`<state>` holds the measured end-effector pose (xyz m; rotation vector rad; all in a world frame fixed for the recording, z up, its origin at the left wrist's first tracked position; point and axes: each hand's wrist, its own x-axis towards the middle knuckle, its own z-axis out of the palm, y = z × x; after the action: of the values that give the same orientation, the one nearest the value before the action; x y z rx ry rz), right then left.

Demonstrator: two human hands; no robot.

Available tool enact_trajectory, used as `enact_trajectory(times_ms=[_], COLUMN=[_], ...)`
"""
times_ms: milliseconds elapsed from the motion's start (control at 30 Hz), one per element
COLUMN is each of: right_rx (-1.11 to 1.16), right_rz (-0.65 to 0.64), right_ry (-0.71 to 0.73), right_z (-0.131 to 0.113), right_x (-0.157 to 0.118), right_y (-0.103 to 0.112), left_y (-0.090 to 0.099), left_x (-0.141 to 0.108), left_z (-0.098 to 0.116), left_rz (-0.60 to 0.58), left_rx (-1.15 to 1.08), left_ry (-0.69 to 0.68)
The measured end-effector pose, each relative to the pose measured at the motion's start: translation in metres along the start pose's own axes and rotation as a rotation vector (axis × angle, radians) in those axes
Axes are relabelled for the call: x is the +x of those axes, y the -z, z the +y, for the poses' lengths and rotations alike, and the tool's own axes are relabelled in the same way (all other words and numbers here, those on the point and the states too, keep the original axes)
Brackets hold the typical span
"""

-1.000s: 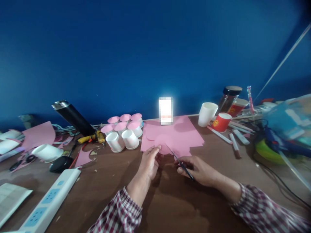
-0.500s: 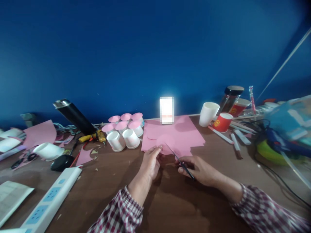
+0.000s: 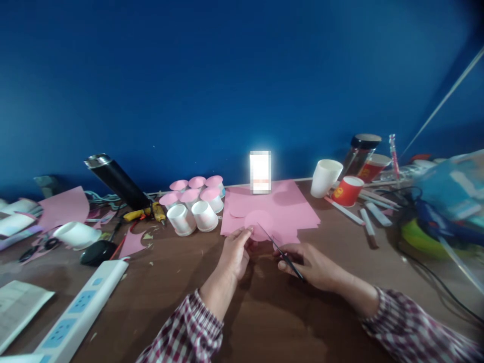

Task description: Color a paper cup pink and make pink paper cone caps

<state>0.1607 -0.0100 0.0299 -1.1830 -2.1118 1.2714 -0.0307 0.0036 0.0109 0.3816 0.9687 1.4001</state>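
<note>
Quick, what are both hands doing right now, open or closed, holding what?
Left hand: closed, pinching round pink paper.
Right hand: closed, holding a slim dark tool, apparently scissors.

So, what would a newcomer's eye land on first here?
Probably the glowing white rectangle, its detail blurred, at the back of the pink sheets against the blue wall. Next, at the sheets' near edge, the left hand pinches a pink disc and the right hand holds what looks like scissors. Left of the sheets stands a cluster of cups, six with pink tops.
</note>
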Motion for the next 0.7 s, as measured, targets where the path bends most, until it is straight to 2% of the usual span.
enact_trajectory(times_ms=[400, 700], right_rx=[-0.005, 0.026], right_rz=[0.001, 0.026], right_ry=[-0.028, -0.024], right_z=[0.002, 0.0063], right_x=[-0.0003, -0.0007], right_y=[0.0004, -0.0026], left_y=[-0.0008, 0.0017], left_x=[-0.0026, 0.0009], left_z=[0.0025, 0.0009], left_rz=[-0.021, 0.029], left_rx=[0.014, 0.053], left_ry=[0.002, 0.001])
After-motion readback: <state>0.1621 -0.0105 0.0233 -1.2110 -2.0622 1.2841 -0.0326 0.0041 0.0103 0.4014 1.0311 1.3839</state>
